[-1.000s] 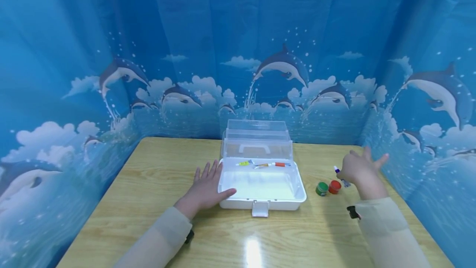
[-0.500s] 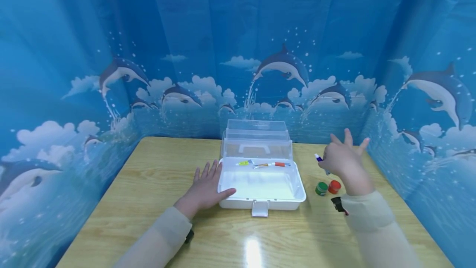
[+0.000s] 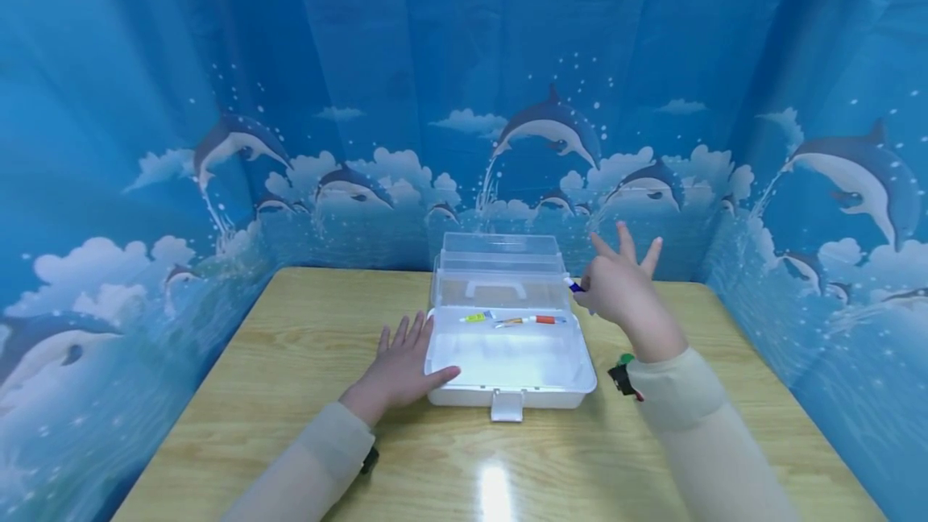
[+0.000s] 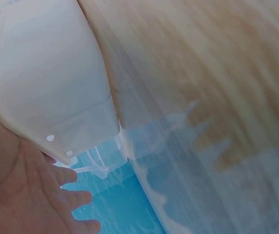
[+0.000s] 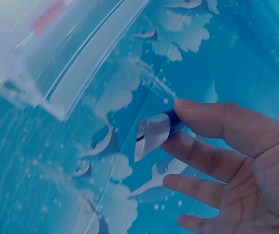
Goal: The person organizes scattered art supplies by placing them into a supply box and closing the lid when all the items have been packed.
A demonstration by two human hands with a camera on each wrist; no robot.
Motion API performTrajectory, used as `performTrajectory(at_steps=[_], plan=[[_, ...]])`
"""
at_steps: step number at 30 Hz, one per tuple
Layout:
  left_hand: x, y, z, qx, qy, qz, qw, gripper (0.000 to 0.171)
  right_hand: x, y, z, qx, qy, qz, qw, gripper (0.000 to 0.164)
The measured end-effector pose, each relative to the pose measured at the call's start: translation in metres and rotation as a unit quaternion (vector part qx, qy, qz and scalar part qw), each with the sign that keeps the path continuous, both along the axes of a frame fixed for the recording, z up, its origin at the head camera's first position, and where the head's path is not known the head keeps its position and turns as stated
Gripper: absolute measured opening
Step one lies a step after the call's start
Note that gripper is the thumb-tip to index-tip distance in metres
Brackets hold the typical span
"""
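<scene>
My right hand pinches a small blue paint tube between thumb and index finger, its other fingers spread. The tube has a white cap and a flat silvery end. It is held up beside the back right corner of a white plastic box. The box's clear lid stands raised. My left hand rests against the box's left side, fingers straight, thumb over the front left rim. At the back inside the box lie a yellow tube, an orange tube and a thin orange-and-white piece.
A green jar peeks out behind the right wrist strap; the red jar is hidden by the right arm. The box's latch hangs down in front. A dolphin-print curtain surrounds the back and sides of the wooden table.
My right hand has lifted the blue tube and carried it left and away from me, toward the box. Its sleeve now covers the red jar. The left hand and box stay put.
</scene>
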State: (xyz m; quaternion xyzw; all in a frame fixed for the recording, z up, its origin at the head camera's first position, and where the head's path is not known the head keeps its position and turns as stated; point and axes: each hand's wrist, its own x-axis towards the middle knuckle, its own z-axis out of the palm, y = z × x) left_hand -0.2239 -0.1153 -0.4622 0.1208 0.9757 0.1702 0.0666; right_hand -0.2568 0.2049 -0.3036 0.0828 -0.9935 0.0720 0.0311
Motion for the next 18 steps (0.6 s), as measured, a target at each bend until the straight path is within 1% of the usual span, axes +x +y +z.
performTrajectory(at_steps=[4,10,13,18], plan=[[0.0,0.0,0.0,0.002,0.002,-0.001,1.0,0.11,-0.005,-0.015,0.0,-0.002,0.019,0.02,1.0,0.023],[-0.001,-0.001,-0.002,0.0,0.017,-0.008,0.9998,0.109,-0.012,-0.032,-0.004,-0.011,0.023,0.059,0.998,0.019],[-0.002,-0.001,-0.004,-0.001,0.018,-0.009,0.9998,0.107,-0.017,-0.039,-0.007,-0.016,0.024,0.093,0.995,0.018],[-0.002,-0.002,-0.003,0.0,0.015,-0.008,0.9999,0.106,-0.024,-0.049,-0.016,-0.037,0.024,0.157,0.987,0.016]])
